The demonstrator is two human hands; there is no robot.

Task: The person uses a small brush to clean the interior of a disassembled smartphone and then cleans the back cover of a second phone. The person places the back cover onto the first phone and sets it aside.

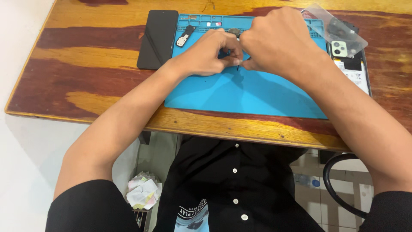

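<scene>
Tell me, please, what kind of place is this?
Probably a small phone-repair bench. A blue repair mat lies on a wooden table, with a black phone beside it and an opened phone at the right.

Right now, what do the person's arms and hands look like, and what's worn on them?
Both arms are bare from the upper arm down, each with a short black sleeve at the shoulder. The left hand and right hand wear no gloves, and no rings, watch or bands are visible. The sleeves belong to a black buttoned shirt.

Both hands meet over the blue mat (pixel 240 92) on the bench (pixel 86 64): the left hand (pixel 208 53) and right hand (pixel 274 41) pinch a small dark tool (pixel 238 65). A black phone (pixel 157 38) lies at the mat's left edge.
</scene>
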